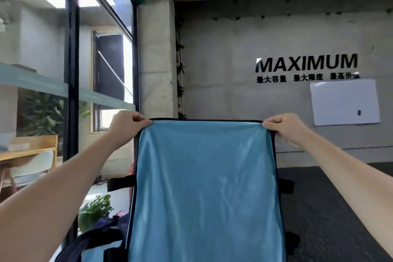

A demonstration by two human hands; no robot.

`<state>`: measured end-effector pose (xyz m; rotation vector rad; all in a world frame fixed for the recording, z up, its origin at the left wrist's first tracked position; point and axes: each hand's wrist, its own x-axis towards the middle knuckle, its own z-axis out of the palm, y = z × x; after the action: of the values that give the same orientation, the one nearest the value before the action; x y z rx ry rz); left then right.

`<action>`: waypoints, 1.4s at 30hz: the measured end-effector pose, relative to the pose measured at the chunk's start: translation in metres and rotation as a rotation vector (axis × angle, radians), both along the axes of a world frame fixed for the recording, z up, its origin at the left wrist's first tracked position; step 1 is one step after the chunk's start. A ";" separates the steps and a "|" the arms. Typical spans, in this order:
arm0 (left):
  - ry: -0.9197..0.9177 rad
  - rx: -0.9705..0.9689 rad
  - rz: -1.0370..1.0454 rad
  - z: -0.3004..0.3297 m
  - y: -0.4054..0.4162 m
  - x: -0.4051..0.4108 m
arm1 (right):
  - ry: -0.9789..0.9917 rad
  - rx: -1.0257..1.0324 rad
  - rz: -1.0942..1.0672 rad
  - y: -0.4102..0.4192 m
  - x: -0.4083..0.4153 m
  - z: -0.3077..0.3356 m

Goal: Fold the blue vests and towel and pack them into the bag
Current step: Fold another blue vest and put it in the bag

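Our two bare forearms reach forward from the bottom corners, and between them we hold up a light blue, smooth fabric vest with dark navy edging (pixel 204 187), which hangs flat and fills the lower middle of the view. Our left hand (pixel 125 124) pinches its top left corner with curled fingers, and our right hand (pixel 285 127) pinches the top right corner the same way, so the top edge is stretched taut between them. Black straps jut from both side edges of the vest. Low at the left, partly hidden behind it, lies a dark navy bundle with more blue cloth (pixel 95 240) (we cannot tell whether that is the bag). On the grey concrete wall (pixel 223 70) black raised letters read "MAXIMUM" (pixel 306 62), with a row of smaller Chinese characters beneath, too blurred to read surely. Below them hangs a white board (pixel 344 102). Glass partitions in black frames (pixel 72 70) stand at left, with green plants (pixel 95 208) and a light wooden desk (pixel 29 149) nearby; dark carpet (pixel 319 208) covers the floor at right.
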<state>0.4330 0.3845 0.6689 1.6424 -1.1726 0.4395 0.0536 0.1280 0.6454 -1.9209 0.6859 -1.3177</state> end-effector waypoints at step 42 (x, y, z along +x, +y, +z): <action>0.214 0.596 0.068 -0.349 -0.246 0.130 | 0.534 0.341 -0.172 -0.210 0.173 -0.325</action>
<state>0.5631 0.1385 0.3204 2.1802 -1.1488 -0.0623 0.2269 -0.0821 0.3206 -1.9612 1.2737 -0.7082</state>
